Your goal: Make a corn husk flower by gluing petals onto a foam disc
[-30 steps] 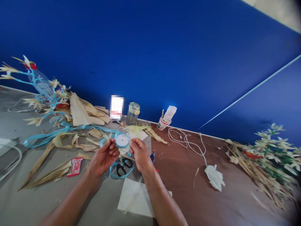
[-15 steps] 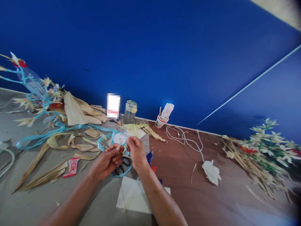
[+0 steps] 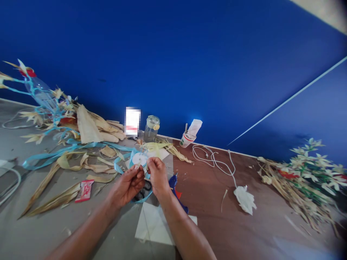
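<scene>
My left hand (image 3: 129,186) is closed in a pinch on something small and pale, too small to name. Close beside it on the right, my right hand (image 3: 157,175) is pinched too; what its fingers hold is hidden. Just behind the fingertips lies a white ribbon spool (image 3: 139,159) with light blue ribbon (image 3: 117,164) around it. Black scissors (image 3: 141,193) are partly covered by my left hand. A blue glue gun (image 3: 172,181) with a red part sits right of my right wrist, partly behind the forearm.
Dried husks (image 3: 43,187) and a red packet (image 3: 84,190) lie left. Behind stand a jar (image 3: 151,129) and a paper cup (image 3: 187,140). A white cable (image 3: 230,169), crumpled tissue (image 3: 244,199) and white flowers (image 3: 311,164) are right. A plastic bottle (image 3: 42,94) leans far left. White sheets (image 3: 153,224) lie in front.
The view has shifted slightly, so the table items appear a little farther right. My left hand has moved slightly right, nearer my right hand, and both stay pinched.
</scene>
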{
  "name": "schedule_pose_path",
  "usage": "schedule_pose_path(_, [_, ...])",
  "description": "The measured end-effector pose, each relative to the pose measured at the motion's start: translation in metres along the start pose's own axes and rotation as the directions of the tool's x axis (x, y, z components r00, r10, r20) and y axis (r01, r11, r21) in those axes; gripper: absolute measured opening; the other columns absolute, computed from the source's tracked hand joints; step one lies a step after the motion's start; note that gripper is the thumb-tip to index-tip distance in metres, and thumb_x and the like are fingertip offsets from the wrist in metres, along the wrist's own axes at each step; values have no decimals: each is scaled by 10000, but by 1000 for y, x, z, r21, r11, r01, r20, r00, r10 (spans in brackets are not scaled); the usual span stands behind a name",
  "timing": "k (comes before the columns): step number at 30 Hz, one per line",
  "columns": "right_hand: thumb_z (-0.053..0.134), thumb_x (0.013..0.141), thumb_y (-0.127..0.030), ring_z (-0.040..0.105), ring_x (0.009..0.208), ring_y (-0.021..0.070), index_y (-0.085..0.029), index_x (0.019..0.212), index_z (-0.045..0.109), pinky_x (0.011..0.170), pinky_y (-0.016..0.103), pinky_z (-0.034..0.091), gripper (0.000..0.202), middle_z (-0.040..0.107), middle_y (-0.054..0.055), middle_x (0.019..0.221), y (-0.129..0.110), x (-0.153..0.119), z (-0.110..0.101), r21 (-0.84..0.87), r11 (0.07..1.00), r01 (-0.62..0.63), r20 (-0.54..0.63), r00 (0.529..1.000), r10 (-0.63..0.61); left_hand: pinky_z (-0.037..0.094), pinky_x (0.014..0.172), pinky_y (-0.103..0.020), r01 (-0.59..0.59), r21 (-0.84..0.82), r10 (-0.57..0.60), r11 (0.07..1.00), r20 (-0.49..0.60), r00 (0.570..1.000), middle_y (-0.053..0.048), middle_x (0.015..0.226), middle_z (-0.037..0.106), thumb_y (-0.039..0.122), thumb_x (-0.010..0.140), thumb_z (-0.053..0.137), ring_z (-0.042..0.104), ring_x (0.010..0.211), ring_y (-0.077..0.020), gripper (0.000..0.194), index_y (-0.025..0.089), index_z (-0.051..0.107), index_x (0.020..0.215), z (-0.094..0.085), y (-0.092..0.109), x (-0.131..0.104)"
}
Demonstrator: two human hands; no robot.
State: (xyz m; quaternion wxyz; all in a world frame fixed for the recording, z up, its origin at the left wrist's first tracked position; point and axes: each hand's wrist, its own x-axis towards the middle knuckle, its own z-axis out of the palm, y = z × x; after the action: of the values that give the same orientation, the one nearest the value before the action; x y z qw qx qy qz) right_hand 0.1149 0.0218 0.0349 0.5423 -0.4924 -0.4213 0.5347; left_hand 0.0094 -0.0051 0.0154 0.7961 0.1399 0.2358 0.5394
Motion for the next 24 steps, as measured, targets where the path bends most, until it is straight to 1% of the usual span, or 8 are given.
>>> schedule_pose_path(6, [523, 731, -291, 383, 487, 89, -186, 645, 506, 486, 218, 310, 136, 413, -72, 511, 0, 0, 1, 2, 1000, 1, -11, 1000, 0, 333, 400, -120, 35, 26, -35, 999, 0, 999, 36, 616, 476, 162, 797, 612, 281, 409, 6, 107, 107, 542, 738, 6, -5, -1])
schedule_pose_path(12, [509, 726, -258, 429, 484, 94, -190, 661, 515, 491, 215, 338, 94, 491, -58, 526, 1, -1, 2, 11, 1000, -17, -33, 999, 17, 300, 373, -104, 69, -14, -69, 998, -15, 997, 46, 607, 468, 154, 780, 622, 243, 384, 21, 126, 110, 524, 715, 5, -6, -1])
schedule_pose_path(17, [510, 722, -257, 435, 462, 93, -190, 654, 514, 493, 214, 353, 96, 481, -69, 489, 0, -1, 3, 20, 1000, -21, -47, 999, 22, 276, 352, -103, 120, -6, -120, 993, -21, 993, 59, 577, 456, 147, 739, 653, 246, 358, 23, 154, 119, 503, 712, 6, -4, -3])
schedule_pose_path(24, [513, 707, -264, 461, 482, 103, -192, 632, 513, 495, 222, 360, 104, 485, -61, 501, 6, 1, 3, -17, 999, -33, -71, 997, 31, 251, 312, -120, 149, -18, -150, 989, -83, 985, 93, 468, 387, 200, 796, 592, 215, 299, 1, 105, 126, 524, 765, -1, -8, 1])
